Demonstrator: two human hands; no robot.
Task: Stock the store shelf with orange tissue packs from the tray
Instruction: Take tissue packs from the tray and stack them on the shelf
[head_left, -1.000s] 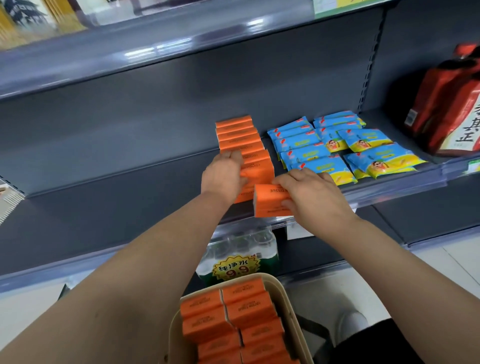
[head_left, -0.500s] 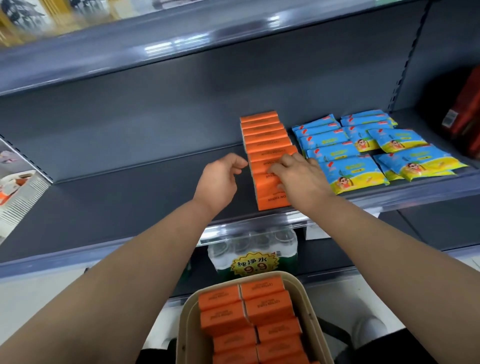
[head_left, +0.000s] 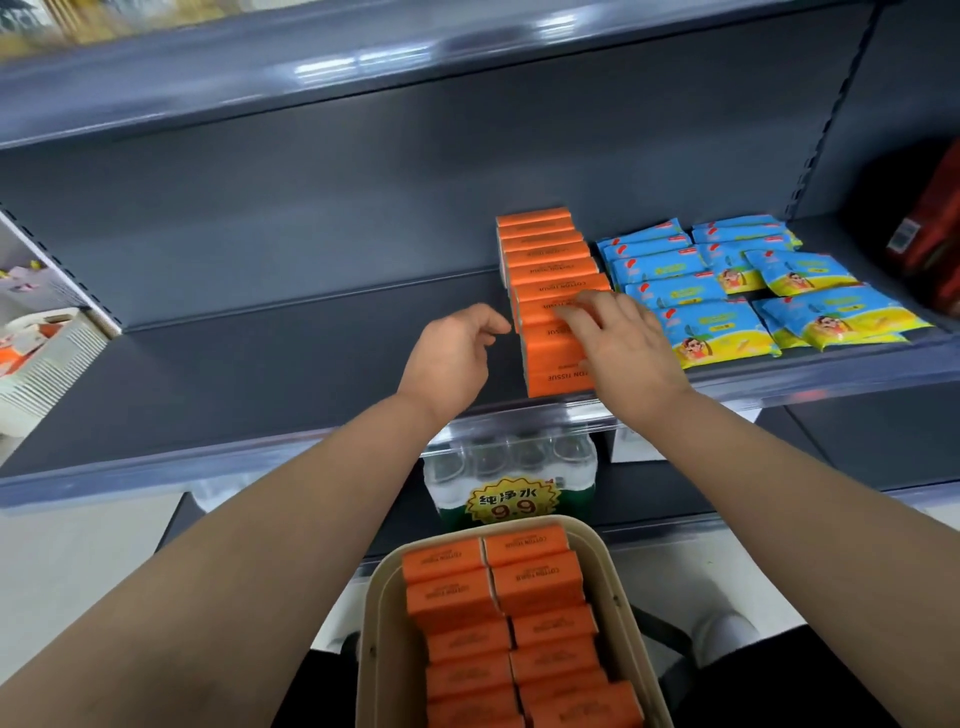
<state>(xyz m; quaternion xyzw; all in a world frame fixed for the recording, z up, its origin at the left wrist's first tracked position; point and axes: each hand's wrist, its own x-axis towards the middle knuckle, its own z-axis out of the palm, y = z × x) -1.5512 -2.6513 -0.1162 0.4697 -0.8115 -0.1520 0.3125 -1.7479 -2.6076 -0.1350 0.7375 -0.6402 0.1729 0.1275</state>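
Front pack (head_left: 558, 376) now at shelf edge (head_left: 519, 415)

tissue row (head_left: 545, 249) on shelf (head_left: 260, 374) | packets (head_left: 691, 296) right | tray (head_left: 375, 623) below, front

grey shelf (head_left: 260, 384), orange tissue packs (head_left: 550, 270), blue packets (head_left: 727, 291)

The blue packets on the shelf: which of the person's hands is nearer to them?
The right hand. It rests on the row of orange tissue packs, directly left of the blue packets. The left hand is beyond that row, further left.
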